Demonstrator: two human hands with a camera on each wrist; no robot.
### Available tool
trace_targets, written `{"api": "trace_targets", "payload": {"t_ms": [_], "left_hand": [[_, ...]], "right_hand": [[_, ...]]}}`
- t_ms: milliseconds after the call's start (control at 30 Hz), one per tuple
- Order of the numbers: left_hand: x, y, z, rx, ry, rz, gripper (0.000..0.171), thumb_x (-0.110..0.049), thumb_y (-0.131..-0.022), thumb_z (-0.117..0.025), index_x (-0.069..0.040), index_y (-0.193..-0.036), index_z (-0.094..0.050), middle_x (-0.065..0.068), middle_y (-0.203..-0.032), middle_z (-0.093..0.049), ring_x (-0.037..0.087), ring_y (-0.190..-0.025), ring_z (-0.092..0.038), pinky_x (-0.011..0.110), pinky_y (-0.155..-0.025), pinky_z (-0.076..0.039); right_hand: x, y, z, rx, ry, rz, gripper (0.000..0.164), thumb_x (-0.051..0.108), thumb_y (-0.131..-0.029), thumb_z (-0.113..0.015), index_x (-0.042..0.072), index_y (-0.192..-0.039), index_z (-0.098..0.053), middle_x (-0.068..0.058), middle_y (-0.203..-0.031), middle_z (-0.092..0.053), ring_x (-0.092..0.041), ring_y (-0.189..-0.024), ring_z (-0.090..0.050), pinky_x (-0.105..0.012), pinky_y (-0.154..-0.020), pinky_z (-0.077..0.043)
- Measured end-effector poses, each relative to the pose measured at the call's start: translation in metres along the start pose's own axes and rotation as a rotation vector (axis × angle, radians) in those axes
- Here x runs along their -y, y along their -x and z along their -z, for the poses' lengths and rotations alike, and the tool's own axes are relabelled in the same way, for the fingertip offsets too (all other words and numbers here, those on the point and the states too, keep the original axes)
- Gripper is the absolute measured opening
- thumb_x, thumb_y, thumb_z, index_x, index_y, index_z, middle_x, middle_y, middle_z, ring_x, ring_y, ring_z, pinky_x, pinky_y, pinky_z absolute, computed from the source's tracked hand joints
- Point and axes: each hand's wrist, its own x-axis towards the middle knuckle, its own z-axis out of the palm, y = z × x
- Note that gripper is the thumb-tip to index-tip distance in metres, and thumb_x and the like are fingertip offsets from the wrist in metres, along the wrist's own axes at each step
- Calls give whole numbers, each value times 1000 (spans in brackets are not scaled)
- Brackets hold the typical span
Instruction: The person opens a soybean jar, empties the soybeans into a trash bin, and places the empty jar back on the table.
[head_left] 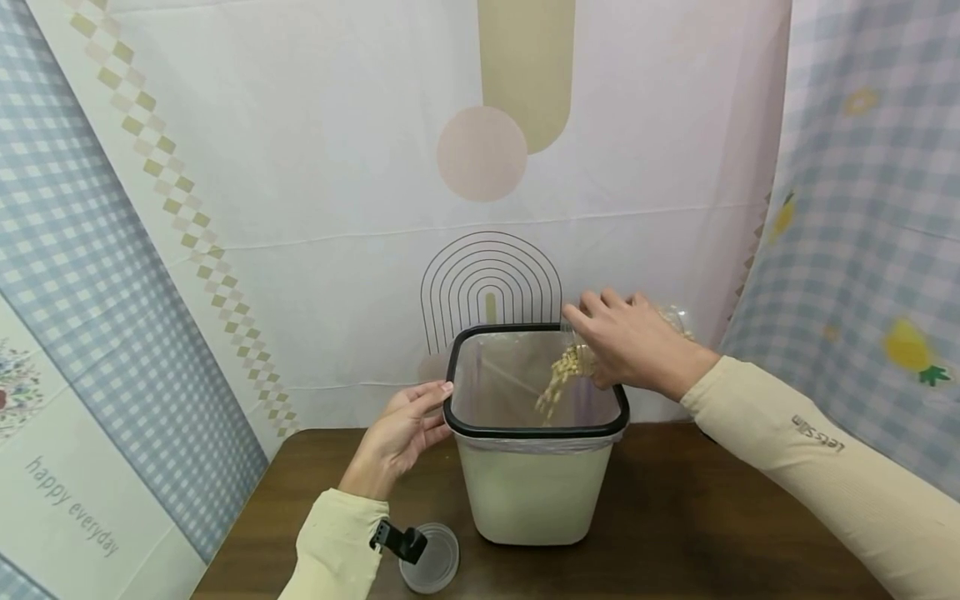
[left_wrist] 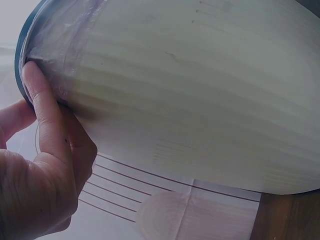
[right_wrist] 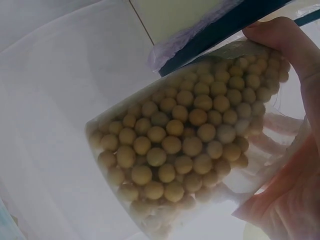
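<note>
The right hand (head_left: 633, 342) is clamped around a clear jar (right_wrist: 170, 140), thumb on one side and fingers wrapped round the other, and holds it tilted with its mouth over the right side of a waste bin (head_left: 536, 492). Soybeans (head_left: 557, 387), round and pale yellow, spill from the mouth in a loose stream down into the bin. The right wrist view shows many more beans behind the jar's wall, massed from its base toward the gripped end. The bin stands upright on a dark brown wooden table (head_left: 712, 517); its body is pale cream, its rim (head_left: 536, 432) is black, and a thin translucent liner (head_left: 555, 445) covers the inside and shows as a crumpled edge just under the rim. The left hand (head_left: 401, 429) is closed in a light pinch on the bin's left side, thumb at the rim and fingers against the outside below it. A round translucent lid (head_left: 438, 562) lies on the table to the lower left of the bin, apart from it and partly hidden by the black wrist strap (head_left: 401, 542) on the left sleeve (head_left: 337, 533). Behind the bin hangs a white cloth (head_left: 315, 167) printed with line arches and a pink disc, and blue-and-white checked curtains (head_left: 870, 275) flank it on both sides.
</note>
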Motion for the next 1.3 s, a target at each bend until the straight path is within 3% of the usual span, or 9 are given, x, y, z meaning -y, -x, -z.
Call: {"api": "trace_targets", "payload": {"t_ms": [667,1300], "left_hand": [[0,1,-1,-16,-10,-1,52,-15,-107,-61,10,-148,-41,-1,-94,-63,6,-76,-64,18,-67,-58],[3,5,-6,-17,10,-4,27,-13,-108,-58,4,-127,-49,-1,-87,-61,6,-68,-63,16,-61,-57]], "right_hand": [[-2,-3,1,13,27,-1,79,29,-57,-99,5,-120,-58,-14,-106,-58,-36,-91,-60,-56,-64,-54],[-2,-3,2,-44,52,39,78,26,-56,-99,5,-119,-57,-15,-105,-59,-38,-92,-62,-58,-67,-55]]}}
